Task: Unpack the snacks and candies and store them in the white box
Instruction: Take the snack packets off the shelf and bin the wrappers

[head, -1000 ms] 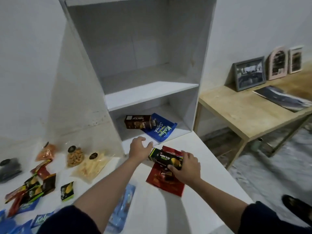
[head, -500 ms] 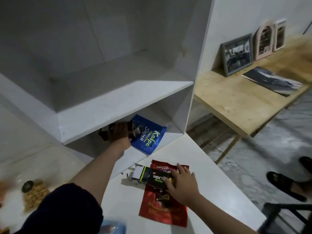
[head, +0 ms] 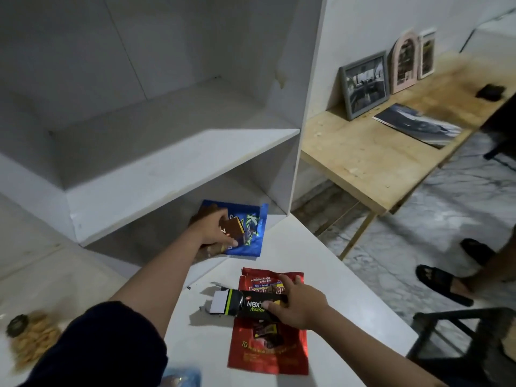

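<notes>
Head view: left hand grips a stiff brown box inside the white box; right hand clamps a light, crushable black box mid-length.

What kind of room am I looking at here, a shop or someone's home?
Most likely a home room, not a shop: framed pictures lean against the wall on a plain wooden table, a white shelf box sits on a white surface, and the floor is marble-patterned.
</notes>
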The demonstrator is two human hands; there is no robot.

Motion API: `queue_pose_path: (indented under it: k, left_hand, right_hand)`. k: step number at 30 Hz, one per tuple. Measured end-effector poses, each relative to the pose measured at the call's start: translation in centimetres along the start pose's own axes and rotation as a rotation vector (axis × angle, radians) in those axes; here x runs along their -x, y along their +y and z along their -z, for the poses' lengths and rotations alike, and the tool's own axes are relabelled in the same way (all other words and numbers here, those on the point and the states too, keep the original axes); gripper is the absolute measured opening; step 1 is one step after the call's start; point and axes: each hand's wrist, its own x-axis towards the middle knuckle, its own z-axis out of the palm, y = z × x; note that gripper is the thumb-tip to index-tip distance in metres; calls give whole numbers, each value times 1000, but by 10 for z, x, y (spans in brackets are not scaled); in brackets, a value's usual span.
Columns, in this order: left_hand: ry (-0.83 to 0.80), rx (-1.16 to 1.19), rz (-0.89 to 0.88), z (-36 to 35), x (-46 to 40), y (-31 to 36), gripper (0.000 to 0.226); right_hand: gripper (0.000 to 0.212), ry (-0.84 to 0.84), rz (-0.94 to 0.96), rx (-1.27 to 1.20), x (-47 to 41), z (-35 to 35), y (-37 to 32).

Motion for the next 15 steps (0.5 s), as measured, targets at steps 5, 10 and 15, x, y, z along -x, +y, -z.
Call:
queue_pose_path:
  k: [5, 10, 15]
  left_hand:
    - [-151, 310, 146, -26, -3, -1, 83]
    - [-240, 318, 178, -22, -4, 2, 104]
    - [-240, 33, 272, -18, -1, 10, 150]
  right_hand:
    - [120, -73, -54, 0, 9, -7, 10]
    - [127, -9, -67, 7, 15, -18, 12]
    - [129, 50, -27, -127, 29, -25, 12]
